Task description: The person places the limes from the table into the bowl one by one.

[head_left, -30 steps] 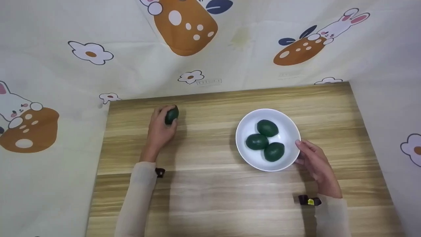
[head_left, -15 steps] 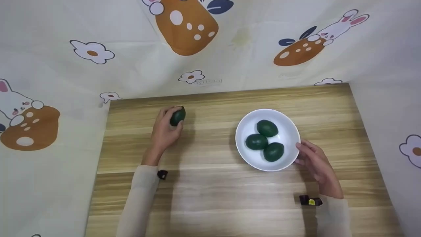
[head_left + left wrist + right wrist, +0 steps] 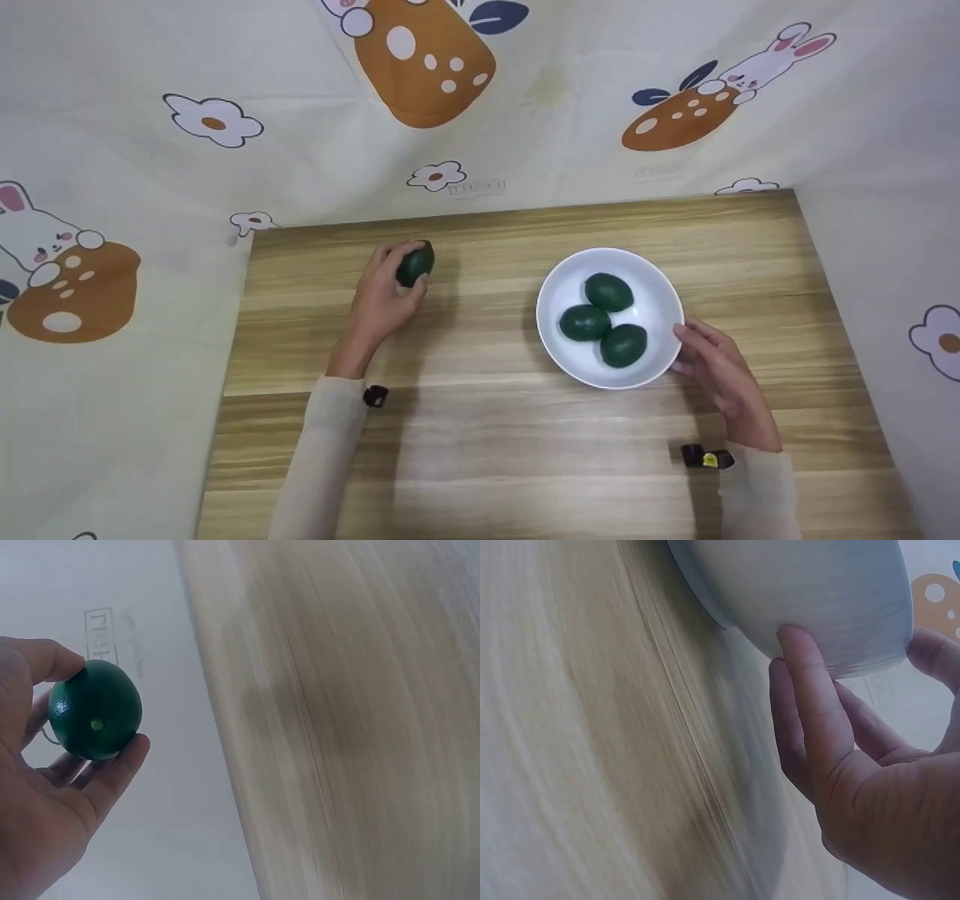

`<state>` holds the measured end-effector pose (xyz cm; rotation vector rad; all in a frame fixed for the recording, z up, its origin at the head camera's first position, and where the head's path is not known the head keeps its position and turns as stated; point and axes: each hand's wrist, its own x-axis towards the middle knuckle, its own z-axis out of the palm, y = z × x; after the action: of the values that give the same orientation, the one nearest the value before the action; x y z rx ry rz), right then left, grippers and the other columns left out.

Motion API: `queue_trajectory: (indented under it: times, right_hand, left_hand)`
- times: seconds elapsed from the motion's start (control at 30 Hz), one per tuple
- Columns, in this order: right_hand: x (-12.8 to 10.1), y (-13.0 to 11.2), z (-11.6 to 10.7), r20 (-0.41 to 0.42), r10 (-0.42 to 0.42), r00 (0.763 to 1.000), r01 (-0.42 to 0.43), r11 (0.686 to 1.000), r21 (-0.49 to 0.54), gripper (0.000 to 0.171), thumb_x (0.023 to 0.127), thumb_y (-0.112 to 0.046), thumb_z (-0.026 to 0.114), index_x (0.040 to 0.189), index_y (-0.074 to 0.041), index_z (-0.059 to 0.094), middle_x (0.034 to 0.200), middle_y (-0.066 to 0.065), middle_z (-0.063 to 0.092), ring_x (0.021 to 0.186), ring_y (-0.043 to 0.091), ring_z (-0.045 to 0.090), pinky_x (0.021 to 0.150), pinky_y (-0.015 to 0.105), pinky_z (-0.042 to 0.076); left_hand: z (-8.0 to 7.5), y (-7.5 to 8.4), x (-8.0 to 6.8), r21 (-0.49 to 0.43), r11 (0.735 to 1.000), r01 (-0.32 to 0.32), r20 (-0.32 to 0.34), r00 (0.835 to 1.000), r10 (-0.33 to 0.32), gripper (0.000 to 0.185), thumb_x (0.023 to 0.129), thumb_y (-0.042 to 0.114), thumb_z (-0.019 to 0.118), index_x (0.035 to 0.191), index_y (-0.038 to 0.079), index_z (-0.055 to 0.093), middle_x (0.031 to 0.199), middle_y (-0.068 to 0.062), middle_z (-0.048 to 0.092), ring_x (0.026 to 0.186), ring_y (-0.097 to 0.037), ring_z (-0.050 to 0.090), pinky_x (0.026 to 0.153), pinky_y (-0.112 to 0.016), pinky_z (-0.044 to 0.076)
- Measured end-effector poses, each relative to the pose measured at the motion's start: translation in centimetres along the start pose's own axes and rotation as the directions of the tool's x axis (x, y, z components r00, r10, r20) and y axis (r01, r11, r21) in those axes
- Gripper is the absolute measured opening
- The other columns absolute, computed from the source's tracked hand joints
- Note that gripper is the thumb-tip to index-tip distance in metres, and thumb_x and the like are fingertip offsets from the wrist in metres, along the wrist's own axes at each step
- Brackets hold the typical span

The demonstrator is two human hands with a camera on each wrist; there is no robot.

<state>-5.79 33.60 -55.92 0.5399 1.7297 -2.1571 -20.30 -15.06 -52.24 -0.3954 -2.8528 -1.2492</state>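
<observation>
My left hand [image 3: 382,296] grips a dark green lime [image 3: 417,264] over the back left of the table. In the left wrist view, thumb and fingers curl around the same lime [image 3: 97,709], and its pale stem spot shows. To the right stands a white bowl [image 3: 660,311] with three more limes inside: one at the back [image 3: 609,292], one at the left [image 3: 585,322] and one in front [image 3: 623,346]. My right hand [image 3: 720,375] holds the bowl's right side, thumb at the rim. Seen from the right wrist, its fingers [image 3: 814,690] press the outer wall from below.
A wood-grain tabletop [image 3: 480,450] carries the bowl. Pale cloth [image 3: 300,150] printed with rabbits and flowers hangs behind the table and along its sides. Dark wrist devices, one at the left cuff [image 3: 376,396] and one at the right cuff [image 3: 707,456], stick out inward.
The left hand has moved a short way to the right with the lime in its grasp. Bowl, the limes inside it and right hand have stayed in place.
</observation>
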Motion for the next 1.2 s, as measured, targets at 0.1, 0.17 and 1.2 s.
queue_trajectory:
  times: [0.1, 0.17, 1.2]
  right_hand:
    - [0.0, 0.1, 0.0, -0.004, -0.006, 1.000, 0.006, 1.000, 0.001, 0.023, 0.110, -0.025, 0.056, 0.125, -0.030, 0.073, 0.114, -0.008, 0.079, 0.102, 0.010, 0.077, 0.088, 0.030, 0.064]
    - [-0.1, 0.1, 0.0, -0.006, -0.011, 1.000, 0.011, 1.000, 0.004, 0.024, 0.110, -0.025, 0.056, 0.126, -0.030, 0.073, 0.114, -0.008, 0.079, 0.102, 0.010, 0.077, 0.088, 0.030, 0.064]
    - [0.1, 0.4, 0.1, -0.002, 0.009, 1.000, -0.009, 0.999, 0.053, 0.023, 0.109, -0.026, 0.059, 0.126, -0.027, 0.075, 0.115, -0.008, 0.079, 0.104, 0.009, 0.076, 0.089, 0.032, 0.064]
  left_hand:
    - [0.2, 0.4, 0.0, -0.012, 1.000, -0.010, 0.017, 1.000, 0.011, 0.051, 0.097, 0.019, 0.075, 0.146, 0.021, 0.061, 0.143, -0.011, 0.055, 0.129, -0.030, 0.061, 0.108, -0.053, 0.055]
    - [0.3, 0.6, 0.0, -0.019, 1.000, -0.017, 0.025, 1.000, 0.018, 0.051, 0.097, 0.019, 0.075, 0.146, 0.022, 0.061, 0.142, -0.011, 0.056, 0.129, -0.030, 0.061, 0.108, -0.053, 0.055]
    - [1.2, 1.8, -0.2, -0.158, 0.987, -0.038, 0.043, 0.998, 0.045, 0.050, 0.097, 0.022, 0.077, 0.144, 0.022, 0.062, 0.148, -0.008, 0.055, 0.132, -0.026, 0.060, 0.101, -0.045, 0.060]
